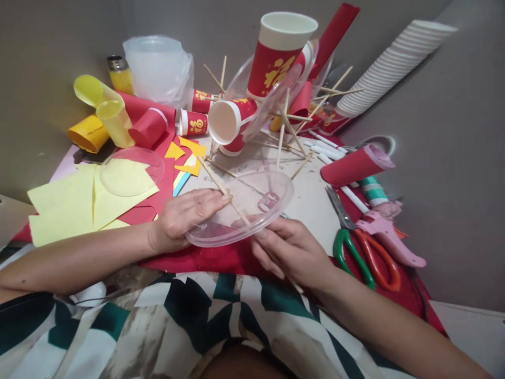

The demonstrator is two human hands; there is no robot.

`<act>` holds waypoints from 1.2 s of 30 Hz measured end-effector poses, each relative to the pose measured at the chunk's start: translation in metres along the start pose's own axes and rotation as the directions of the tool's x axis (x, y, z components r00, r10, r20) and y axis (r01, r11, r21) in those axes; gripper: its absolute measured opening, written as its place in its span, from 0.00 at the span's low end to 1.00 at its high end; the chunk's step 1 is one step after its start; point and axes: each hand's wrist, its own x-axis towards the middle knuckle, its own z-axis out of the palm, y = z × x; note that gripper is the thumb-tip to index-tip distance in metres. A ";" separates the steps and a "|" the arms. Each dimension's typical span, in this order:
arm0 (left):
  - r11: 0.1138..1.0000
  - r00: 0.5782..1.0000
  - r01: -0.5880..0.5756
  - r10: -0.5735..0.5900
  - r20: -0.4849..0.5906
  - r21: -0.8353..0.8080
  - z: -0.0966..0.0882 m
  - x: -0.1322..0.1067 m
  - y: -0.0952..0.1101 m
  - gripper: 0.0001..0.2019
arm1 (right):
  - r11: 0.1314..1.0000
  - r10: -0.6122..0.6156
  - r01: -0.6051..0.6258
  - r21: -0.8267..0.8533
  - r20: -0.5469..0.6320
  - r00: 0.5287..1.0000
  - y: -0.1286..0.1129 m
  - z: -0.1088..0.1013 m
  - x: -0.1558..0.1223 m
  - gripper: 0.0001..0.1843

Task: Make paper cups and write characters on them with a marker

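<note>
Grey walls close in a corner behind a crowded craft table [311,195]. Left hand [185,216] and right hand [294,252] share a clear dish [260,197], held just above the near table edge and tilted up toward the person, probably so its inside can be seen. Left fingers [215,200] are closed, pinning a thin stick [215,180] against the dish's rim; beyond the fingertips the stick runs on across the plastic. Right fingers [272,237] curl narrow under the near rim, some showing through the plastic, apparently propping the dish from below so it stays steady under the pinch. Scissors [365,252] and a pink glue gun [389,234] lie just beyond the right wrist, seemingly parked within reach. Past the fingertips stands a frame of sticks and red cups [276,58]. Outward of the left knuckles, yellow paper [67,205] lies flat under a second clear dish [130,171].
</note>
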 end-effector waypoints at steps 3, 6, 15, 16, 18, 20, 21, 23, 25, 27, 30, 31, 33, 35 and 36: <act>0.998 0.998 -0.034 0.032 0.049 0.045 -0.007 0.003 0.002 0.25 | 0.909 0.182 -0.236 0.343 0.182 0.966 -0.001 -0.003 -0.001 0.23; 0.996 0.995 -0.033 0.024 0.099 0.087 -0.013 0.004 0.003 0.22 | 0.966 0.155 -0.170 0.194 0.087 0.984 0.003 -0.004 0.002 0.24; 0.998 0.993 0.063 -0.064 0.097 0.011 -0.015 0.007 0.007 0.22 | 0.912 -0.236 0.232 -0.338 0.030 0.971 0.008 0.000 0.003 0.15; 0.998 0.994 0.066 -0.066 0.092 -0.002 -0.015 0.008 0.007 0.23 | 0.969 -0.127 0.139 -0.206 0.071 0.989 0.007 0.000 0.003 0.18; 0.998 0.997 0.051 -0.048 0.068 -0.037 -0.015 0.007 0.007 0.23 | 0.994 0.071 -0.086 0.069 0.196 0.978 0.004 -0.001 0.002 0.24; 0.995 0.997 0.076 -0.075 0.013 -0.066 -0.012 0.006 0.007 0.22 | 0.948 0.163 -0.232 0.219 0.292 0.942 0.004 -0.002 0.003 0.27; 0.990 0.993 0.118 -0.119 -0.016 -0.071 -0.010 0.005 0.008 0.20 | 0.941 0.181 -0.253 0.226 0.294 0.939 0.005 -0.001 0.004 0.28; 0.966 0.965 0.251 -0.255 -0.064 -0.067 -0.006 0.004 0.008 0.18 | 0.976 0.168 -0.187 0.109 0.162 0.972 0.008 0.000 0.007 0.29; 0.931 0.928 0.358 -0.363 -0.088 -0.068 -0.002 0.002 0.008 0.17 | 0.985 0.007 -0.019 -0.173 -0.068 0.998 0.013 0.002 0.010 0.27; 0.915 0.910 0.395 -0.402 -0.098 -0.083 0.002 0.001 0.008 0.16 | 0.866 -0.238 0.113 -0.487 -0.204 0.950 0.018 0.003 0.012 0.17; 0.921 0.917 0.381 -0.388 -0.090 -0.079 0.004 0.000 0.005 0.16 | 0.705 -0.414 0.170 -0.689 -0.206 0.887 0.019 0.002 0.012 0.06; 0.926 0.923 0.371 -0.376 -0.081 -0.070 0.003 0.000 0.004 0.17 | 0.715 -0.402 0.168 -0.679 -0.202 0.893 0.017 0.002 0.011 0.08; 0.941 0.939 0.334 -0.337 -0.063 -0.053 0.003 0.000 0.003 0.19 | 0.834 -0.267 0.128 -0.537 -0.190 0.945 0.011 0.002 0.010 0.13; 0.960 0.959 0.277 -0.279 -0.055 -0.046 0.002 0.001 0.001 0.20 | 0.975 -0.030 0.005 -0.222 -0.111 0.993 0.005 0.001 0.008 0.18; 0.967 0.966 0.249 -0.252 -0.060 -0.049 0.001 0.001 0.001 0.21 | 0.996 0.074 -0.076 -0.036 -0.038 0.997 0.002 0.000 0.007 0.20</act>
